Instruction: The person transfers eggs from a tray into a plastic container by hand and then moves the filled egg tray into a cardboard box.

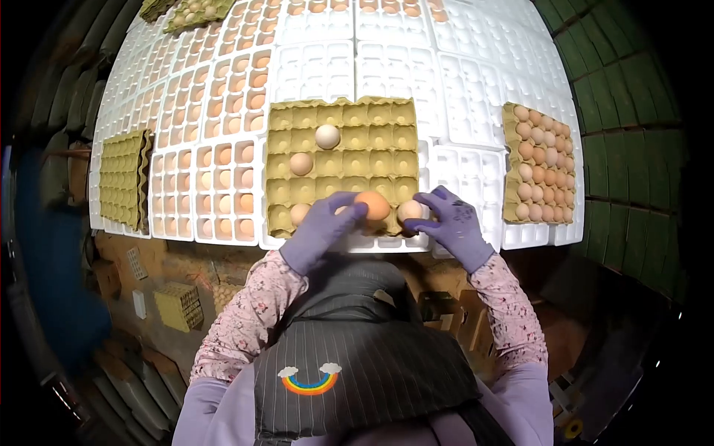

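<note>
A yellow-green pulp egg tray (361,175) lies in front of me on white foam trays. My left hand (325,225), in a purple glove, pinches a brown egg (372,204) above the tray's near edge. At the near right corner, my right hand (454,224), gloved the same way, has thumb and fingers around a paler egg (410,210). A whitish egg (327,137) and a light tan egg (301,163) sit in cells farther back. Another tan egg (300,215) rests in the near row beside my left hand, which partly hides one more.
Foam trays full of eggs (224,178) stand to the left, with a leaning pulp tray (123,181) on them. At right, a pulp tray full of eggs (547,167) lies on foam trays (468,178). Stacked pulp trays (178,306) stand on the floor below.
</note>
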The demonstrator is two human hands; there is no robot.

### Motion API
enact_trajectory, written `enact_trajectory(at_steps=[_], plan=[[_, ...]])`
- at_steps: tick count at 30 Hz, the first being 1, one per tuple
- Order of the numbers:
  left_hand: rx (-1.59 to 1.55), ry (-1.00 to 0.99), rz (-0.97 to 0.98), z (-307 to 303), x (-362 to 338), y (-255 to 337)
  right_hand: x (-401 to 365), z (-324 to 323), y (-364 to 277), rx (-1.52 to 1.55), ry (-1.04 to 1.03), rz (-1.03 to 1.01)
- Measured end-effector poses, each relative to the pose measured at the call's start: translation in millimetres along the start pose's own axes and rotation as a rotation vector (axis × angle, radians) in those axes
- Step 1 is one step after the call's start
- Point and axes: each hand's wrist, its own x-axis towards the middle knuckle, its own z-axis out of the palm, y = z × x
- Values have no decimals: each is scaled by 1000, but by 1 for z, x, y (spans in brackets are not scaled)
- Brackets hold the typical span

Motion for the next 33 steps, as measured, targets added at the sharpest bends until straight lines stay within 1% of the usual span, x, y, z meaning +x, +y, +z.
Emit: enact_trajectory(at_steps=[1, 2, 3, 4, 6, 7, 8, 9, 10, 11, 12, 13, 14, 15, 16, 17, 18, 19, 20, 21, 22, 24, 25, 26, 27, 28, 29, 30, 31, 32, 33], plan=[[-304, -70, 22, -4, -12, 6, 0, 3, 4, 294, 93, 98], [-303, -35, 31, -12, -13, -3, 1, 6, 11, 818, 53, 227], [-620, -126, -30, -21, -9, -20, 3, -3, 7, 1001, 28, 289], [-933, -226, -84, -28, -9, -18, 6, -11, 1, 1182, 2, 355], [-764, -64, -73, -31, -16, -5, 26, 4, -2, 1574, -50, 357], [-674, 15, -77, -32, -20, 7, 38, 7, -8, 1775, -74, 430], [-702, 45, -72, -43, -17, 0, 48, 6, -16, 1699, -90, 340], [-729, 75, -67, -54, -15, -6, 60, 3, -27, 1586, -82, 322], [-727, 76, -59, -68, -15, 11, 72, -2, -41, 1473, -68, 309], [-622, 152, 30, -83, -16, 29, 88, -10, -59, 1516, -66, 309], [-518, 224, 114, -100, -14, 47, 110, -12, -66, 1456, -83, 295], [-452, 283, 66, -125, -1, 60, 133, -13, -72, 1274, -63, 244], [-182, 376, 69, -143, 10, 77, 158, -13, -77, 1090, -44, 200], [18, 428, 204, -167, 37, 65, 183, -13, -82, 878, 22, 171], [215, 475, 342, -187, 64, 52, 208, 6, -77, 710, 230, -25], [206, 456, 342, -197, 82, 57, 227, 3, -83, 507, 217, -4], [491, 451, 298, -204, 99, 62, 245, 1, -88, 304, 199, 18], [775, 441, 251, -210, 112, 66, 260, 6, -85, 295, 198, 35], [765, 426, 251, -215, 124, 71, 274, 15, -79, 107, 129, -22], [929, 302, 142, -219, 132, 78, 283, 20, -78, -79, 55, -80], [1091, 173, 35, -223, 139, 82, 287, 22, -76, -84, 50, -65], [1072, 161, 54, -230, 153, 84, 290, 22, -77, 157, 51, 12], [949, 184, 160, -234, 163, 87, 290, 14, -84, 245, -3, 101], [823, 203, 260, -236, 172, 88, 292, 18, -79, 241, -9, 118], [618, 231, 363, -232, 182, 83, 292, 26, -71, 126, 72, -44], [612, 220, 362, -228, 199, 74, 293, 31, -66, 10, 153, -209], [735, 308, 557, -224, 218, 64, 292, 35, -63, -8, 103, -183], [852, 398, 751, -220, 227, 60, 289, 33, -64, -10, 99, -174], [965, 401, 722, -218, 231, 53, 286, 29, -64, 32, 160, -158], [955, 396, 715, -217, 232, 44, 280, 25, -65, 74, 217, -143], [969, 445, 711, -215, 224, 47, 269, 16, -70, 100, 246, -126]])
